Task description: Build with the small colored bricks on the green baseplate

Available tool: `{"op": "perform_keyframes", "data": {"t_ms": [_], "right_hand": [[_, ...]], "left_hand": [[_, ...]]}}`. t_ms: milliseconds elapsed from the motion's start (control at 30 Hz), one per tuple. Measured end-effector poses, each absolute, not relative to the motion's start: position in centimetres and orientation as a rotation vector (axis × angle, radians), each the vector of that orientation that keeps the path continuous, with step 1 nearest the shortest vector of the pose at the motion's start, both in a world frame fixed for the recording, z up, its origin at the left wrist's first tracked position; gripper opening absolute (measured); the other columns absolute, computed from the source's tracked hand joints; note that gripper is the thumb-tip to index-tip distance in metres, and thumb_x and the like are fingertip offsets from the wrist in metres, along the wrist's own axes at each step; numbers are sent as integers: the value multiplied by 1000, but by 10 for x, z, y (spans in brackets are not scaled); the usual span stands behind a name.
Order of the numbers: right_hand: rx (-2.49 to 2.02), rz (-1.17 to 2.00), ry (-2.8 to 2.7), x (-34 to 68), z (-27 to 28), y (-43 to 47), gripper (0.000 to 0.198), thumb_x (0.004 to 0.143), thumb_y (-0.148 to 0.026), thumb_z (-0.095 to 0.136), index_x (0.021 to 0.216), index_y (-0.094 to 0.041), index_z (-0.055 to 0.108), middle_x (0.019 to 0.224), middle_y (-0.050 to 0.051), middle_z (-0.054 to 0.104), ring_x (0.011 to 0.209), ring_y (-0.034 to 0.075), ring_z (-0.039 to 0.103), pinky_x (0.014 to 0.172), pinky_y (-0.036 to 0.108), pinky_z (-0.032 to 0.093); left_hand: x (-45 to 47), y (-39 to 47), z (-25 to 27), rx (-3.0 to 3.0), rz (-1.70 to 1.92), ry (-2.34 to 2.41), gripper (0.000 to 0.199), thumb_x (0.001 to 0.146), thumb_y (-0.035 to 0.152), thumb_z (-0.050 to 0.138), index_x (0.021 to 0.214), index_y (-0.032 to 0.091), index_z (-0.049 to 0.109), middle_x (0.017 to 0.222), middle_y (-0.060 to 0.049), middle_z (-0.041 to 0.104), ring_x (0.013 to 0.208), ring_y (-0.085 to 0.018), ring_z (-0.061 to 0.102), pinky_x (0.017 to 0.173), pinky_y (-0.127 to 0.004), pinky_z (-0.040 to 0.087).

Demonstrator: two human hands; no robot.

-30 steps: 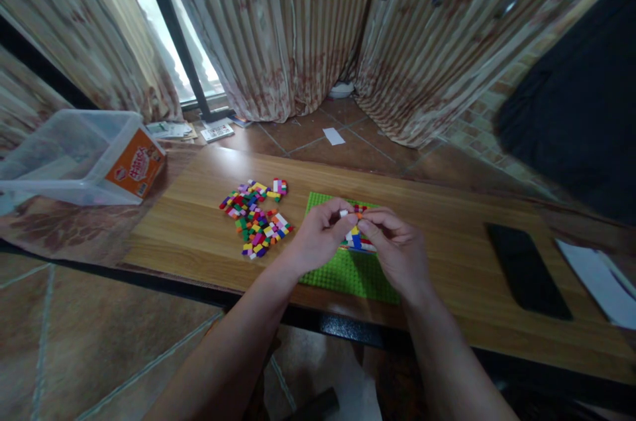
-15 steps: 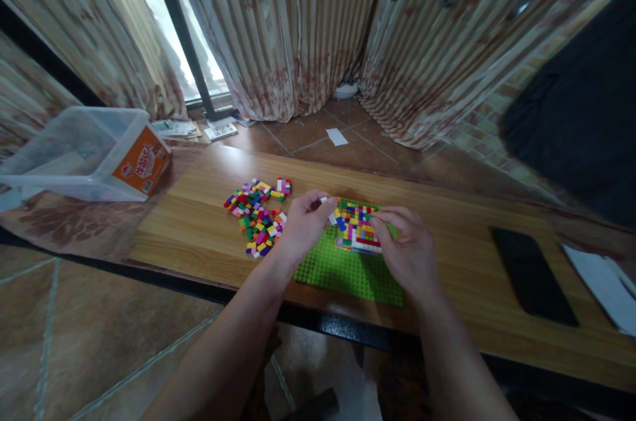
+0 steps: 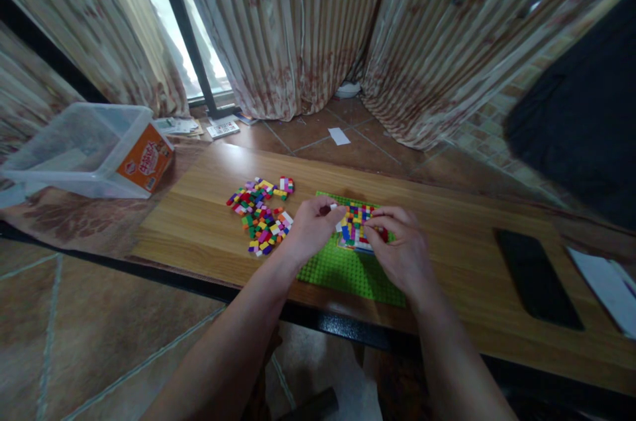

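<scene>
A green studded baseplate (image 3: 348, 275) lies on the table, bearing a block of many-coloured toy bricks (image 3: 354, 235) on its far part. At the left side of that block, my left hand (image 3: 314, 230) is closed in a pinch, with a small white brick (image 3: 334, 207) showing at its fingertips. My right hand (image 3: 401, 247) reaches over the block's right side, thumb and fingers pressed together low above the bricks. Whatever those fingers hold is hidden. Left of my left hand a pile of loose coloured bricks (image 3: 259, 217) is spread on the wood.
The wooden table (image 3: 189, 209) carries a black phone-like slab (image 3: 536, 278) and white paper (image 3: 599, 282) at the right. A clear plastic bin (image 3: 89, 169) with an orange label stands at the left. Curtains (image 3: 332, 30) hang behind, and a paper (image 3: 339, 136) lies on the floor.
My left hand has shifted slightly right over the block's left edge. My right hand has moved a little left, nearer to it. The view has turned slightly.
</scene>
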State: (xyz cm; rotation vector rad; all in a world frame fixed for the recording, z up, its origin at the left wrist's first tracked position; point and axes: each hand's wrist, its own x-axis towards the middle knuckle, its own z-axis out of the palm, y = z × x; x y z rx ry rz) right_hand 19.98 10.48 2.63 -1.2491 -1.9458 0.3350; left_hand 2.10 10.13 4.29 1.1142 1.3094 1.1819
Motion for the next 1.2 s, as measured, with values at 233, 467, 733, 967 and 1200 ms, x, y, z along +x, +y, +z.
{"op": "perform_keyframes", "data": {"t_ms": [233, 467, 733, 967, 1200], "right_hand": [[-1239, 371, -1931, 198, 25, 106, 13, 87, -24, 63, 83, -26, 75, 103, 6, 68, 100, 25, 61, 91, 46, 48], [-1159, 308, -2045, 193, 20, 103, 17, 91, -27, 63, 98, -30, 77, 116, 6, 66, 107, 26, 55, 93, 48, 46], [-1208, 222, -2090, 187, 19, 104, 18, 93, -27, 60, 96, -30, 77, 115, 6, 66, 106, 28, 52, 93, 49, 43], [-1207, 260, -2048, 184, 22, 102, 16, 93, -24, 58, 92, -27, 74, 110, 7, 68, 105, 28, 54, 93, 48, 44], [-1267, 319, -1850, 189, 28, 100, 16, 94, -29, 55, 99, -26, 70, 95, 6, 71, 93, 25, 61, 84, 43, 48]], "left_hand": [[18, 101, 42, 1149, 1159, 1345, 26, 81, 35, 63, 64, 17, 58, 53, 4, 47, 51, -9, 40, 51, -25, 26], [16, 104, 35, 1145, 1165, 1374, 22, 79, 35, 64, 67, 17, 60, 51, 6, 46, 51, -10, 39, 51, -24, 26], [16, 105, 33, 1146, 1174, 1376, 20, 78, 34, 65, 67, 17, 61, 53, 6, 46, 51, -9, 39, 51, -24, 27], [15, 105, 33, 1164, 1169, 1360, 25, 79, 36, 65, 64, 17, 58, 51, 6, 44, 50, -9, 37, 50, -25, 25], [15, 104, 34, 1148, 1161, 1368, 25, 79, 36, 65, 64, 17, 59, 52, 5, 46, 50, -9, 39, 50, -25, 26]]}}
